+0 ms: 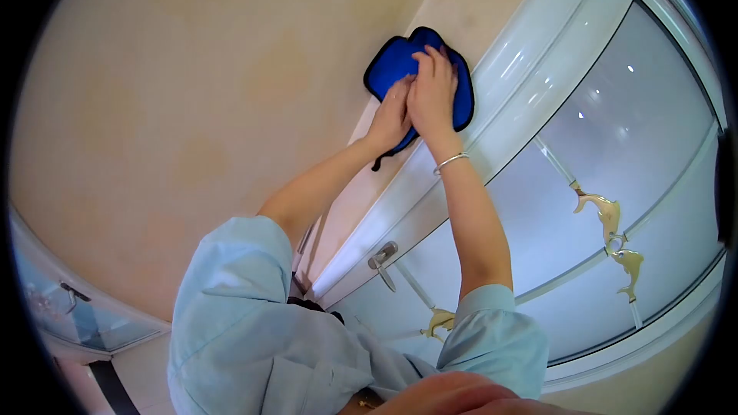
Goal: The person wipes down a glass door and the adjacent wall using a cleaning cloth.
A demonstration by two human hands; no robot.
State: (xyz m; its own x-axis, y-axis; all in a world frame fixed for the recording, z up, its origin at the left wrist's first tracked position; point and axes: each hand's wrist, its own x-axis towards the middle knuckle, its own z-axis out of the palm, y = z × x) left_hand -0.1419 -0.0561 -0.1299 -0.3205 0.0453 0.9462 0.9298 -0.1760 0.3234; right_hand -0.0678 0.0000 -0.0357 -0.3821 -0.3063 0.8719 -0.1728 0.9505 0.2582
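A blue cloth item with black edging (390,68) lies against the wall beside the white door frame, a dark strap end hanging at its lower left. My left hand (393,114) is on its lower part, with the fingers pointing up and pressed together. Right beside it, my right hand (433,94) lies over the middle of the cloth item, its fingers slightly spread on the blue surface. The two hands touch or nearly touch. Whether anything sits under the palms is hidden.
To the right is a white door (492,146) with frosted glass and gold dolphin ornaments (607,215). Its metal handle (382,255) is below the hands. A beige wall (192,107) fills the left, with another door or window handle (74,292) at the lower left.
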